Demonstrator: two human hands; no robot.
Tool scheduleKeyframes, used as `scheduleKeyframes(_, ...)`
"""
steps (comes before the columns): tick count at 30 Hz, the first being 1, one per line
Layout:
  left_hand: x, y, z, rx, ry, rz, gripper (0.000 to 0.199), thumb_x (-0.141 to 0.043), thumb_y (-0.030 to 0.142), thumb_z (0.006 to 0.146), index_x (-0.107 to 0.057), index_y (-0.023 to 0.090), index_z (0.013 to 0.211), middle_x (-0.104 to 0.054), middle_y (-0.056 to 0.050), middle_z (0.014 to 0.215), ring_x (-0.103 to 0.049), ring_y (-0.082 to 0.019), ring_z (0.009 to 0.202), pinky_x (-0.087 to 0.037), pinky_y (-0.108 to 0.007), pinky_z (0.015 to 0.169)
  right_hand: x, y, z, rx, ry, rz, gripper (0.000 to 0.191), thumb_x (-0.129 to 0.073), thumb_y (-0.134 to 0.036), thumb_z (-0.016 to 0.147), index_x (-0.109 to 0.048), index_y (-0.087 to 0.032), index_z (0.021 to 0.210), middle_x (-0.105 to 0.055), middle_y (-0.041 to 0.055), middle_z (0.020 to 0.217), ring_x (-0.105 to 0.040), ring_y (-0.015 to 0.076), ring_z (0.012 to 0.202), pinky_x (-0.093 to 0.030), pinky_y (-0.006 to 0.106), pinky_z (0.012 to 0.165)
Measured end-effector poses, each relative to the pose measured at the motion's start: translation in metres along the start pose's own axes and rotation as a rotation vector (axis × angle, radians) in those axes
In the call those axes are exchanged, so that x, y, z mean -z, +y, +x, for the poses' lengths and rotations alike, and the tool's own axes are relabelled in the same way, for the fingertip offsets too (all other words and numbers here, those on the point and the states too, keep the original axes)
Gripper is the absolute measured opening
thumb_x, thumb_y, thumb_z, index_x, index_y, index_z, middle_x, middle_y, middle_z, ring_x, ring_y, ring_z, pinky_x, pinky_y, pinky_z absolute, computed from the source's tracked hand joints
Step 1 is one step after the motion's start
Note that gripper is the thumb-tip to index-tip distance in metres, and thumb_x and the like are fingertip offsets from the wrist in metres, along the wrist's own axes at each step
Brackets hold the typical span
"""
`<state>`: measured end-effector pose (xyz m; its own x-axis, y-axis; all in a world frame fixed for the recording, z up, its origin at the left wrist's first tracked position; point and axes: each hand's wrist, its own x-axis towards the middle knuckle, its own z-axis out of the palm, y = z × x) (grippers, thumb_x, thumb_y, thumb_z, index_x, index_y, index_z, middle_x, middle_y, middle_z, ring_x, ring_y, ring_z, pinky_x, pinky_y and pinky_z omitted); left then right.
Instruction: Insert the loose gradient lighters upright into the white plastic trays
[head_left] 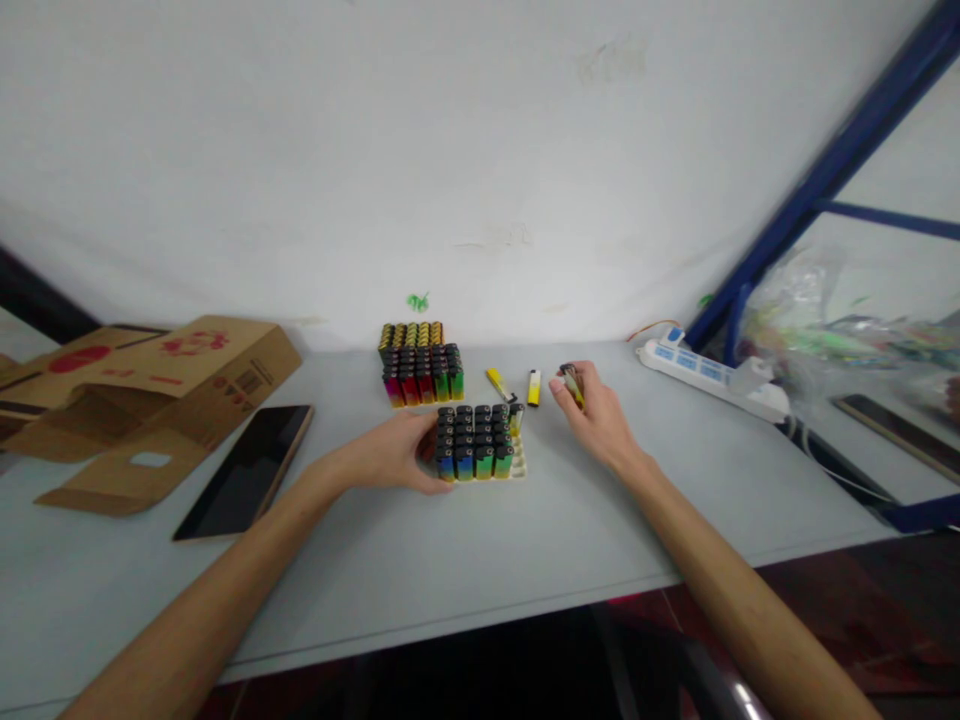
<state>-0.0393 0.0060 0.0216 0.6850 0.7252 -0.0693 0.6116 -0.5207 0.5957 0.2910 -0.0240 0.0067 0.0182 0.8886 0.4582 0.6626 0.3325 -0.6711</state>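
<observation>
My left hand [397, 450] grips the left side of a white tray [519, 470], thumb at its front corner. Upright in the tray stand rows of black-topped lighters [474, 442] with blue and green bodies. One yellowish lighter [516, 420] stands in the right column, whose front slots show bare. To the right, my right hand [596, 415] is closed round a yellow lighter [574, 386] with a metal top, held above the table. Between the tray and that hand lie two loose yellow lighters, one slanted [498, 382] and one straight [534, 388].
Behind the tray stands another block of red and green lighters [421, 378] with gold-patterned ones at its back. A tablet [246, 470] and an opened cardboard box [187, 370] are at left. A power strip [712, 378] lies at right, beside a blue metal frame [832, 165].
</observation>
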Motion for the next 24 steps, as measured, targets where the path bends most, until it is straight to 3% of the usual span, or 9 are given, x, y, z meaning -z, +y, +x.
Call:
scheduleKeyframes(3, 0.0, -0.001, 0.0, -0.006, 0.005, -0.002, 0.048, -0.087, 0.057, 0.069, -0.059, 0.023, 0.089, -0.07, 0.0, 0.085, -0.066, -0.023, 0.074, -0.049, -0.031, 0.061, -0.001, 0.005, 0.001, 0.066, -0.064, 0.098, 0.041, -0.051, -0.06, 0.11, -0.065, -0.022, 0.116, -0.067, 0.0056, 0.091, -0.066, 0.0212, 0.077, -0.057, 0.035, 0.073)
scheduleKeyframes(7, 0.0, -0.001, 0.0, 0.0, -0.001, 0.005, 0.049, -0.087, 0.058, 0.069, -0.059, 0.023, 0.089, -0.069, -0.001, 0.085, -0.065, -0.023, 0.074, -0.049, -0.031, 0.061, 0.0, 0.006, 0.002, 0.058, -0.132, 0.269, 0.045, -0.068, -0.068, 0.1, -0.077, -0.024, 0.103, -0.068, 0.0126, 0.113, -0.07, 0.0268, 0.103, -0.067, 0.039, 0.082)
scheduleKeyframes(11, 0.0, -0.002, 0.001, 0.005, -0.012, 0.012, 0.051, -0.086, 0.06, 0.069, -0.058, 0.023, 0.09, -0.068, -0.001, 0.085, -0.065, -0.023, 0.075, -0.049, -0.032, 0.062, 0.009, 0.001, 0.003, 0.018, -0.246, 0.378, 0.043, -0.079, -0.064, 0.094, -0.082, -0.022, 0.104, -0.075, 0.0094, 0.104, -0.071, 0.0222, 0.088, -0.065, 0.036, 0.076)
scheduleKeyframes(16, -0.001, -0.004, 0.0, 0.0, -0.015, -0.014, 0.051, -0.087, 0.057, 0.069, -0.061, 0.022, 0.096, -0.067, -0.001, 0.086, -0.063, -0.022, 0.075, -0.049, -0.03, 0.063, 0.011, -0.004, 0.001, -0.079, -0.352, 0.554, 0.046, -0.092, -0.058, 0.082, -0.074, -0.02, 0.102, -0.072, -0.0001, 0.072, -0.07, 0.0181, 0.066, -0.063, 0.035, 0.068)
scheduleKeyframes(24, 0.001, -0.002, 0.0, 0.002, -0.012, 0.019, 0.051, -0.087, 0.058, 0.07, -0.063, 0.021, 0.096, -0.07, -0.002, 0.088, -0.065, -0.023, 0.076, -0.05, -0.031, 0.064, -0.004, -0.01, -0.007, -0.112, -0.355, 0.561, 0.047, -0.09, -0.06, 0.083, -0.067, -0.022, 0.098, -0.079, 0.0029, 0.08, -0.081, 0.0219, 0.075, -0.069, 0.038, 0.073)
